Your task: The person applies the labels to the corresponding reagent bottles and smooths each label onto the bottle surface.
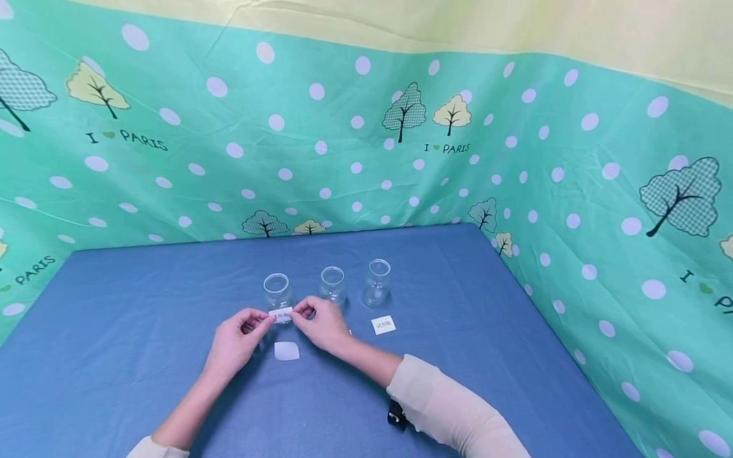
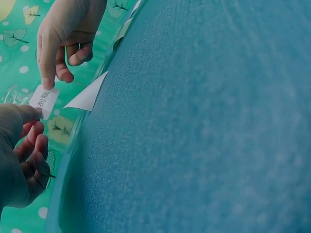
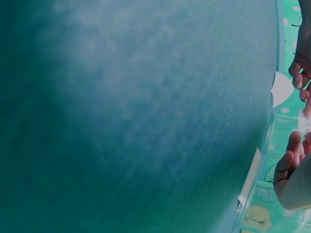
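A small white label [image 1: 280, 315] with handwritten characters is held by its two ends. My left hand [image 1: 235, 337] pinches its left end between thumb and finger, and my right hand [image 1: 322, 324] pinches the right end. In the head view the label overlaps the lower front of the leftmost glass jar [image 1: 277, 284]. The left wrist view shows the label [image 2: 44, 103] stretched flat between both hands' fingertips. On the table just in front of the jar lies a blank white paper piece [image 1: 287, 351], its edge curling up in the left wrist view.
Two more open glass jars, a middle one [image 1: 333, 283] and a right one [image 1: 376, 284], stand in a row to the right. A second written label [image 1: 383, 325] lies before the right jar. Blue cloth covers the table [image 1: 143, 305]; a green printed curtain [image 1: 229, 127] hangs behind.
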A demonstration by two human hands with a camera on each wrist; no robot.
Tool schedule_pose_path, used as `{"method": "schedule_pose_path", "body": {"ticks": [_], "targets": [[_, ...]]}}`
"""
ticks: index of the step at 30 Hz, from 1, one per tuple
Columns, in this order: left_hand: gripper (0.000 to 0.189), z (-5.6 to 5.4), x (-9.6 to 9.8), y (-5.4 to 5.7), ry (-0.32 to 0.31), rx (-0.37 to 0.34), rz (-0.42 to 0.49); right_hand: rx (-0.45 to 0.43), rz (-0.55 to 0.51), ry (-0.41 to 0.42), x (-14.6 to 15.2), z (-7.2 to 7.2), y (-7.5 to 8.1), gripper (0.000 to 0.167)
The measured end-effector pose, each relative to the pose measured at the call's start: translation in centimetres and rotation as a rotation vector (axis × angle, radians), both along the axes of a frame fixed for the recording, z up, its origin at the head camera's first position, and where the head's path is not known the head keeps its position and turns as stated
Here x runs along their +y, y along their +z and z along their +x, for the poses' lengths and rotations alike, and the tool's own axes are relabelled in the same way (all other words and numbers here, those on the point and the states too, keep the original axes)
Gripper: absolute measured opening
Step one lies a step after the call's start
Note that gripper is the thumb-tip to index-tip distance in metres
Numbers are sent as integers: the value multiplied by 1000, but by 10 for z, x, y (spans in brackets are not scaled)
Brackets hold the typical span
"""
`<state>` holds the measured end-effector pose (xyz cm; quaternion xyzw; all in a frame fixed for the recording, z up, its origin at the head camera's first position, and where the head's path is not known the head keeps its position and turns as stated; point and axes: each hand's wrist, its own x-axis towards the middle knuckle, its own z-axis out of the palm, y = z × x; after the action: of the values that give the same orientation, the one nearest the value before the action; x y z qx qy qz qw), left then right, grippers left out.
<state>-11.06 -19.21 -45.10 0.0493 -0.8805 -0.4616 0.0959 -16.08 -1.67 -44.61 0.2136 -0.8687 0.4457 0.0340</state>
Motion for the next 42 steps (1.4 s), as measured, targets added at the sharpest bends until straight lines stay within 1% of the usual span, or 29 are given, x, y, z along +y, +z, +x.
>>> {"method": "schedule_pose_path", "body": {"ticks": [5,12,16,24,31,38,42], "targets": [[21,0,0,-1,-2,12,5,-7,6,-4,0,-1,-1,7],[21,-1,-1,-2,3,27,4,23,14,-2,-2,-3,-2,8],[20,-2,-1,-2,5,36,-8,20,12,-4,-3,-3,-3,8],[21,-4,-1,-3,3,42,-17,22,20,-32,-5,-2,-3,7],[19,-5,-3,-3,2,78,-31,9,37,-60,-7,-1,-2,8],[20,-7,-5,-3,-7,76,-23,14,46,-77,-8,-1,0,8],[20,-8,-6,-4,0,76,-23,9,52,-87,-9,-1,1,8]]}}
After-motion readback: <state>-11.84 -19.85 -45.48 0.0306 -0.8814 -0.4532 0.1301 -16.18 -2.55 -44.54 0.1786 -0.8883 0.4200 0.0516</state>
